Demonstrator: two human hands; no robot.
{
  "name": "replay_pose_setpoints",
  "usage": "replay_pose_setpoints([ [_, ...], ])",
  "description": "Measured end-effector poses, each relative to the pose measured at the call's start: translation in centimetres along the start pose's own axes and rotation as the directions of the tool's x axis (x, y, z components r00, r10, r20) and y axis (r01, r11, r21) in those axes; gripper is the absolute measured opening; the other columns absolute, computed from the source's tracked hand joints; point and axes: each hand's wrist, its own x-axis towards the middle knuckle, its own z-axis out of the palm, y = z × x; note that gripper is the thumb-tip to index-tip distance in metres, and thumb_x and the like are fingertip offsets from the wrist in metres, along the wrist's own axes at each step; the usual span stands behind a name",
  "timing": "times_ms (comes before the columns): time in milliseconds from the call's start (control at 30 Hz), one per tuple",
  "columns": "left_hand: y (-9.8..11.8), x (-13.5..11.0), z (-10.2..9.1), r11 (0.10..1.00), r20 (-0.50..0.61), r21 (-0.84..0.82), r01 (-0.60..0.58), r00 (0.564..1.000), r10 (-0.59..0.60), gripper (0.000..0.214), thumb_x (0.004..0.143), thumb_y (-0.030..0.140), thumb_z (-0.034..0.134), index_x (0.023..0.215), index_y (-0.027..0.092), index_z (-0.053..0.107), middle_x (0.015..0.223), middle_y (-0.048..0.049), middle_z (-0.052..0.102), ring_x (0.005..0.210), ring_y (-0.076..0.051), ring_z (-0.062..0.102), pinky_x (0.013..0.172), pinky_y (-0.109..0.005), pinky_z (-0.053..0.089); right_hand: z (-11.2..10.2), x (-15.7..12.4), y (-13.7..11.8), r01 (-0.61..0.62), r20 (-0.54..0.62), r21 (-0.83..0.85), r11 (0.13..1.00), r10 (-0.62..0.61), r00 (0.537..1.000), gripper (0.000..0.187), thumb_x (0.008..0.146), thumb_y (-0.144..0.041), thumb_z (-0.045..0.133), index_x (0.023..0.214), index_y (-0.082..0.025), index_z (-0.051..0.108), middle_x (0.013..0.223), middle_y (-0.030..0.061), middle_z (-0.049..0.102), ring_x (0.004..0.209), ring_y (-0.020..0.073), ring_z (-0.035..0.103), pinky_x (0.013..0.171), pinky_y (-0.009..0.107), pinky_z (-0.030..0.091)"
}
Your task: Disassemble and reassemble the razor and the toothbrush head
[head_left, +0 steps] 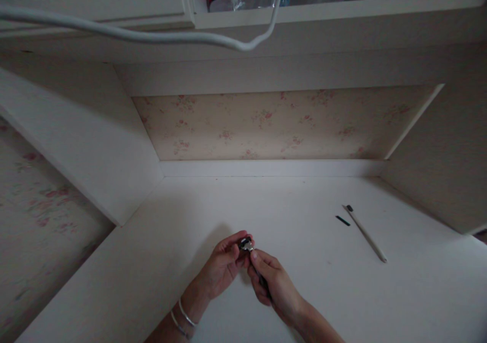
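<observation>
Both my hands meet low in the middle of the head view, above a white desk top (304, 287). My left hand (224, 264) pinches a small dark and silvery object (245, 244) between thumb and fingertips. My right hand (272, 282) is closed too, fingers pressed against the same object from below; a thin dark part runs down inside its grip. What the object is I cannot make out. Two thin bangles circle my left wrist (184, 320).
A long white stick with a dark tip (366, 234) lies on the desk at the right, with a small dark sliver (342, 220) beside it. Floral-papered back wall, white side panels, a shelf with bottles above, a white cable (152, 36) hanging across the top.
</observation>
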Motion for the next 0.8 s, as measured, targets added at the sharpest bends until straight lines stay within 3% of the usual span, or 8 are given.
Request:
replay_pose_setpoints([
  [133, 0.0, 0.07, 0.1, 1.0, 0.0, -0.012, -0.009, 1.0, 0.009, 0.031, 0.075, 0.019, 0.071, 0.106, 0.016, 0.068, 0.109, -0.0101, 0.069, 0.096, -0.018, 0.064, 0.076, -0.024, 0.049, 0.01, 0.0, 0.13, 0.011, -0.006, 0.015, 1.0, -0.011, 1.0, 0.035, 0.087, -0.049, 0.052, 0.074, -0.017, 0.051, 0.053, -0.0079, 0.039, 0.033, 0.0016, 0.022, 0.029, 0.015, 0.018],
  [300, 0.01, 0.06, 0.26, 1.0, -0.006, -0.03, 0.008, 1.0, -0.009, 0.031, 0.075, 0.019, 0.071, 0.106, 0.015, 0.068, 0.108, -0.0103, 0.07, 0.098, -0.019, 0.064, 0.085, -0.028, 0.046, -0.04, 0.0, 0.21, -0.014, -0.019, 0.056, 0.998, 0.015, 1.0, 0.035, 0.088, -0.048, 0.051, 0.071, -0.018, 0.048, 0.051, -0.0083, 0.037, 0.033, 0.0021, 0.021, 0.029, 0.015, 0.015],
  [800, -0.24, 0.09, 0.16, 1.0, 0.022, -0.014, 0.003, 1.0, -0.003, 0.033, 0.076, 0.014, 0.07, 0.109, 0.016, 0.066, 0.111, -0.0098, 0.068, 0.104, -0.017, 0.061, 0.091, -0.027, 0.043, 0.05, 0.37, 0.63, -0.015, -0.059, 0.035, 0.999, 0.017, 0.998, 0.041, 0.085, -0.052, 0.052, 0.063, -0.019, 0.042, 0.047, -0.0098, 0.032, 0.031, 0.0017, 0.019, 0.028, 0.016, 0.01],
])
